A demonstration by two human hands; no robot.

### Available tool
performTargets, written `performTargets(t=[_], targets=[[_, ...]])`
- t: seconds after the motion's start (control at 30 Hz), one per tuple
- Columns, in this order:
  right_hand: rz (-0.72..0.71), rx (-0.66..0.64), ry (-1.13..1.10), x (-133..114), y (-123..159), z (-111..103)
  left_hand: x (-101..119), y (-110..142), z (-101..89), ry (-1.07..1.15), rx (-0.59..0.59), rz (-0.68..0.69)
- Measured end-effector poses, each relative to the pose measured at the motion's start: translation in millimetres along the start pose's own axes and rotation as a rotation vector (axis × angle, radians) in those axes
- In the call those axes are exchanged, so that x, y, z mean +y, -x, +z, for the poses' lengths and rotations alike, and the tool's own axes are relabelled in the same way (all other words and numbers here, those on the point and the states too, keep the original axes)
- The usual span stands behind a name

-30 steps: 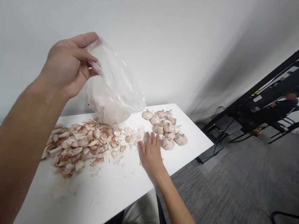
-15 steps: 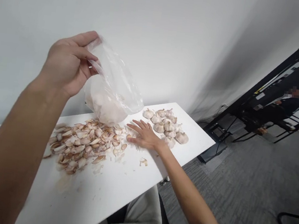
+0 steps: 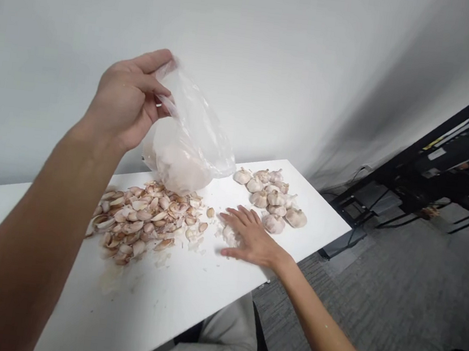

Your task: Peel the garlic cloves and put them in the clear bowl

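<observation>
Right hand is shifting back from the clove pile, spreading open over loose skins; left hand is pinching the plastic bag.

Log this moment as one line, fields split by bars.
left hand: holding up plastic bag | right hand: spread over papery skins | cloves: heaped on table | garlic bulbs: grouped near right hand

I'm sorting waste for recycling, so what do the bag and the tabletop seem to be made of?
The bag looks like thin, glossy plastic film: it's see-through, creased and catches highlights. The tabletop is smooth and white, perhaps laminate, though painted board could look the same.
</observation>
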State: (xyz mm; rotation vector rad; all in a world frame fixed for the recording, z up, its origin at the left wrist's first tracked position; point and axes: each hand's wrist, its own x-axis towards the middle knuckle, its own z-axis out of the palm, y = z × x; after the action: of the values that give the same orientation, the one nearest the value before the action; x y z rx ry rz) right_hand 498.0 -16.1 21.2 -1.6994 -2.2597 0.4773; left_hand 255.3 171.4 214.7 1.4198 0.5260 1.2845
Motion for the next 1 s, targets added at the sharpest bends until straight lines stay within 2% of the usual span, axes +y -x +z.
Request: performTargets(t=[0.23,0.43,0.67,0.87,1.0], targets=[[0.046,0.101,0.102,-15.9,7.4,26.1,-4.2,-0.4,4.4,0.005,0.028,-0.026],[0.0,0.149,0.211,-12.7,-7.6,24.8,-3.0,0.5,10.9,0.04,0.008,-0.039],[-0.078,0.072,0.264,-5.5,-32.6,23.5,-6.2,-3.7,21.4,0.018,-0.022,-0.043],[-0.055,0.024,0.207,-2.2,-32.1,31.1,-18.6,-10.8,30.5,0.069,-0.03,-0.082],[-0.015,0.098,0.061,-5.7,-23.3,27.1,-28.7,-14.3,38.9,0.05,-0.072,-0.113]])
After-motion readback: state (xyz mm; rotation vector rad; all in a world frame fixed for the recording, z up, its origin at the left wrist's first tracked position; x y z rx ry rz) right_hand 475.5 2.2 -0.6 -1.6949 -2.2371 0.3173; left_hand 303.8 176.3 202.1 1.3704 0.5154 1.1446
